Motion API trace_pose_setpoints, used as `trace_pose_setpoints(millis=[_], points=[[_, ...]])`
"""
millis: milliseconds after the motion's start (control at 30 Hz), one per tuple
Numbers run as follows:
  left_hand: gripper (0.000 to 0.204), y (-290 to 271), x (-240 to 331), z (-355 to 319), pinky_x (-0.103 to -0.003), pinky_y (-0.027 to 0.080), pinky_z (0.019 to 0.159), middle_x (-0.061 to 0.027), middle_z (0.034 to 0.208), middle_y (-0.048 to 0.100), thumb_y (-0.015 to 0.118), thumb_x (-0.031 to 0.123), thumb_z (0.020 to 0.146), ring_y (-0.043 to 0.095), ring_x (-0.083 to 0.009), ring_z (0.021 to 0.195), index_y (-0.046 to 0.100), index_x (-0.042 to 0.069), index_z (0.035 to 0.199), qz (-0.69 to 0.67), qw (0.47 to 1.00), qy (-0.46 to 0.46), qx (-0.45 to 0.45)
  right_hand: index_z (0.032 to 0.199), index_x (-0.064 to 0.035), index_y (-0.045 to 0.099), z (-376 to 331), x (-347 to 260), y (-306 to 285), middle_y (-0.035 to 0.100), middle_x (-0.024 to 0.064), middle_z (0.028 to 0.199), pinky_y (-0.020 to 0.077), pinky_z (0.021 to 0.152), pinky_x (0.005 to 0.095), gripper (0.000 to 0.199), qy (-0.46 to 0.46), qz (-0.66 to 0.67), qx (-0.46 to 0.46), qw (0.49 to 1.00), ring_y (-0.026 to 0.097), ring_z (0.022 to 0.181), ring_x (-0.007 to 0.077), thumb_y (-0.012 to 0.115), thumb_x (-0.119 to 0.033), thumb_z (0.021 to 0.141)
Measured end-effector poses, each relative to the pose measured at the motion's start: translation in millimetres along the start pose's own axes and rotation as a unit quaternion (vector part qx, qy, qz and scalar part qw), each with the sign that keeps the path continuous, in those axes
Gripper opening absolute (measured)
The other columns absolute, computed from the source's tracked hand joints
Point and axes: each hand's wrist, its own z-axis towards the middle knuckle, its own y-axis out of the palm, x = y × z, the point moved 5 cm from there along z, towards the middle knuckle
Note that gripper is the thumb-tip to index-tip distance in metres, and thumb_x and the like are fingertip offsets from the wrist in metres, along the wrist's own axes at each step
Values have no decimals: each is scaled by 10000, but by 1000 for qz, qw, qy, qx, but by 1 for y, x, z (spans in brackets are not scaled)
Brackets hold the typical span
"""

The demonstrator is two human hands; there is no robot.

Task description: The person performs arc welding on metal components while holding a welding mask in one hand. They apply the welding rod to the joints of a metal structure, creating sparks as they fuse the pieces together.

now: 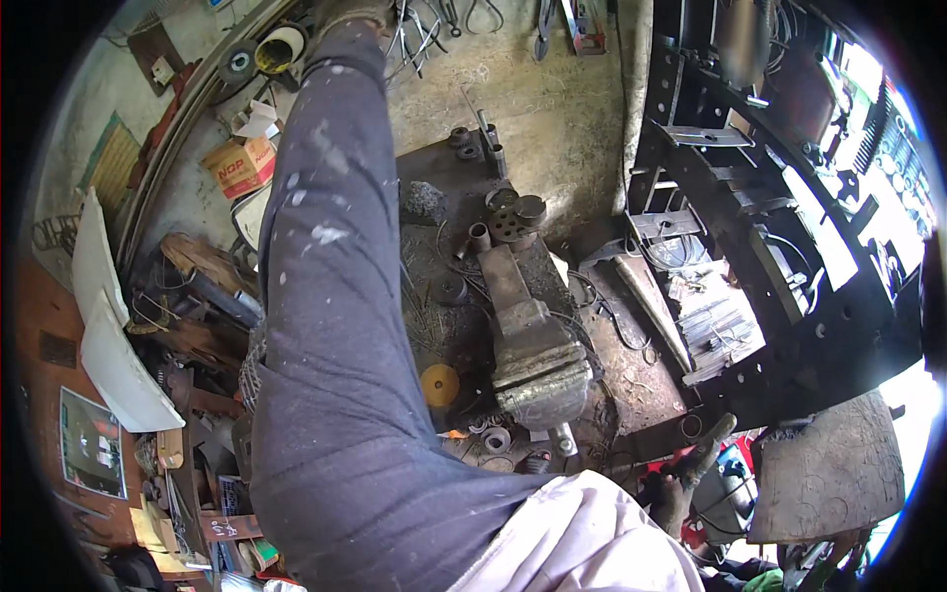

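Observation:
My left arm, in a dark sleeve flecked with white, stretches far up to the wall. My left hand (347,12) shows only as a gloved wrist at the top edge, beside hanging wire tools (419,30); its fingers are cut off from view. My right hand (692,464), dark and grimy, rests low at the near right corner of the rusty workbench (631,375), fingers spread, holding nothing I can see. A heavy bench vise (533,345) sits on the bench between my arms.
A yellow disc (440,384), rings and round metal parts (513,222) lie around the vise. A black perforated steel frame (750,197) stands at the right. A cardboard box (242,164), a yellow roll (279,47) and white panels (118,365) crowd the left.

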Motion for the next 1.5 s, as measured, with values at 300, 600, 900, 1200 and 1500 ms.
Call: trace_pose_setpoints(millis=[300, 600, 900, 1200, 1500], points=[[391, -227, -46, -146, -371, 478, 743, -138, 870, 653, 566, 380, 782, 626, -266, 791, 639, 55, 986, -96, 987, -30, 128, 1386, -49, 216, -30, -17, -36, 329, 178, 1323, 464, 852, 380, 843, -31, 13, -83, 996, 522, 999, 263, 665, -314, 724], [119, -305, -12, -482, -276, 491, 670, -46, 757, 626, 529, 91, 863, 613, -163, 718, 617, 12, 884, -527, 783, -257, -209, 1396, -50, 193, -89, -47, -33, 282, 202, 1374, 463, 873, 396, 886, -51, 22, -222, 973, 520, 1023, 287, 679, -317, 704], [189, -368, -49, -720, -350, 553, 687, -105, 820, 612, 580, 90, 865, 632, -190, 719, 533, -35, 999, -630, 514, -503, -292, 1411, -53, 157, -170, -29, 19, 259, 214, 1409, 465, 881, 407, 967, 46, 124, -361, 923, 519, 1041, 304, 707, -332, 666], [333, -422, -154, -768, -322, 514, 723, -135, 896, 625, 602, 205, 861, 635, -208, 845, 545, -9, 1109, -560, 516, -429, -487, 1419, -50, 138, -259, 22, 105, 311, 160, 1389, 460, 843, 357, 1119, 53, 53, -413, 907, 531, 1013, 240, 790, -416, 587], [473, -441, -233, -745, -402, 449, 837, -206, 1066, 593, 574, 290, 823, 580, -334, 996, 495, 50, 1222, -324, 709, -112, -617, 1417, -47, 147, -387, 97, 225, 342, 142, 1369, 454, 835, 340, 1147, 7, -45, -458, 888, 530, 1006, 216, 813, -432, 565]])
